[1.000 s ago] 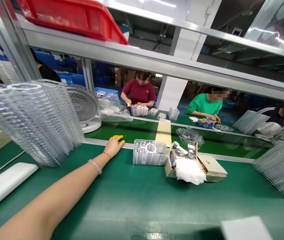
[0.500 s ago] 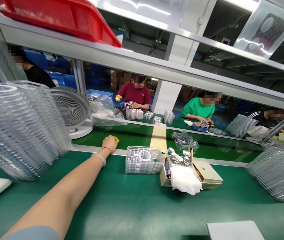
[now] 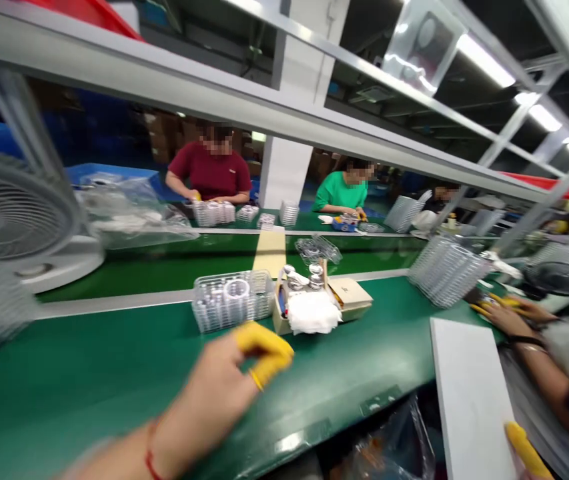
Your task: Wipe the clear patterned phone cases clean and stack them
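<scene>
A green-topped assembly bench runs across the factory room, carrying a clear ribbed plastic tray of metal rings. The blurred, empty left hand, yellow-capped, is raised just near the tray. The right hand, mostly out of frame at near right, touches a white flat board, its grip indeterminate. The hands are well apart.

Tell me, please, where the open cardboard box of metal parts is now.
In the head view, the open cardboard box sits mid-picture on the green conveyor belt, with the clear plastic tray at its left in the picture.
</scene>
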### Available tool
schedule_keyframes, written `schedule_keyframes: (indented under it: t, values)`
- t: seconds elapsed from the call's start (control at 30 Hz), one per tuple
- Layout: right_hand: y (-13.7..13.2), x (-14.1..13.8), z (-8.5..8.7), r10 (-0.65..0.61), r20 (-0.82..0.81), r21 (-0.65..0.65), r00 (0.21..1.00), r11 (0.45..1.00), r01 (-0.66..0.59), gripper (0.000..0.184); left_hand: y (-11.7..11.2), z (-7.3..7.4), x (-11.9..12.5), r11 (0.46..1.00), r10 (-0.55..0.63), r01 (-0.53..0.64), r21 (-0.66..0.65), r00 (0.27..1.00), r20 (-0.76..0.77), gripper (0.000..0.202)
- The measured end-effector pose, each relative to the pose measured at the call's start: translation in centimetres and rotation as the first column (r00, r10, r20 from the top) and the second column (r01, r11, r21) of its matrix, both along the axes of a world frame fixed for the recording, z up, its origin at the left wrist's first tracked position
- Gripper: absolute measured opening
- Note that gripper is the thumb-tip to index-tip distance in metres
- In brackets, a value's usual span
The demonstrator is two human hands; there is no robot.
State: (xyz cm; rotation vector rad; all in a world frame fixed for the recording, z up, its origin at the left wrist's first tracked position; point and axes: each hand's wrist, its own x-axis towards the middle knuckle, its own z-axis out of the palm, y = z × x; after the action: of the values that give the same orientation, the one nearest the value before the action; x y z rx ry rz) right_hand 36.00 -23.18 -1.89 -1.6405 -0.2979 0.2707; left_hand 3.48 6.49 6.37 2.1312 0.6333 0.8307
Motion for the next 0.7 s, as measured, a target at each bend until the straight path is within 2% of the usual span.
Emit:
schedule_keyframes:
  t: [0.07,0.13,0.2,0.23,0.33,0.4,0.43,0.5,0.53,0.63,0.67,0.7]
  values:
    - [-1.5,1.7,0.3,-0.101,-0.025,0.065,0.995,0.993,0.103,0.068,-5.7,-2.2,4.7,0.952,-0.305,0.307,0.008,0.946,-0.106,0.004]
    - [-3.1,2.6,0.7,-0.188,-0.063,0.145,0.98,0.97,0.196,0.074,-9.9,-4.5,9.5,0.859,-0.492,0.512,0.019,0.835,-0.246,0.01]
    - [-4.4,2.6,0.9,-0.237,-0.116,0.203,0.965,0.945,0.256,0.077,-12.5,-6.6,13.6,0.789,-0.556,0.613,0.032,0.735,-0.388,0.025]
    - [-5.0,2.3,0.9,-0.245,-0.155,0.221,0.957,0.935,0.276,0.078,-13.1,-7.4,15.2,0.765,-0.562,0.642,0.041,0.698,-0.444,0.021]
    - [-5.8,1.2,0.7,-0.226,-0.247,0.241,0.942,0.928,0.286,0.081,-13.4,-8.8,17.5,0.714,-0.554,0.693,0.1,0.647,-0.524,0.022]
    - [-5.4,0.4,0.7,-0.184,-0.221,0.259,0.958,0.936,0.239,0.08,-12.5,-9.2,17.4,0.699,-0.538,0.701,0.142,0.647,-0.54,0.02]
    - [-4.9,0.0,0.8,-0.126,-0.161,0.263,0.979,0.95,0.166,0.078,-12.0,-9.3,16.9,0.697,-0.528,0.699,0.161,0.652,-0.544,0.018]
    - [-3.2,-1.0,1.2,0.07,0.007,0.228,0.997,0.971,-0.07,0.069,-10.8,-9.5,15.1,0.693,-0.518,0.695,0.191,0.665,-0.538,0.022]
    - [-1.9,-1.7,1.4,0.186,0.081,0.19,0.979,0.961,-0.199,0.063,-10.2,-9.6,13.7,0.686,-0.525,0.698,0.204,0.669,-0.526,0.027]
    - [3.2,-4.8,2.0,0.462,0.171,0.093,0.87,0.872,-0.481,0.039,-8.9,-9.9,8.4,0.647,-0.585,0.726,0.232,0.668,-0.46,0.033]
    - [5.2,-6.2,2.1,0.544,0.226,0.045,0.808,0.823,-0.566,0.03,-8.6,-10.0,6.2,0.646,-0.598,0.723,0.243,0.678,-0.429,0.03]
    - [7.1,-7.6,2.1,0.627,0.33,-0.036,0.705,0.755,-0.655,0.026,-8.3,-10.0,4.0,0.659,-0.597,0.708,0.255,0.698,-0.396,0.025]
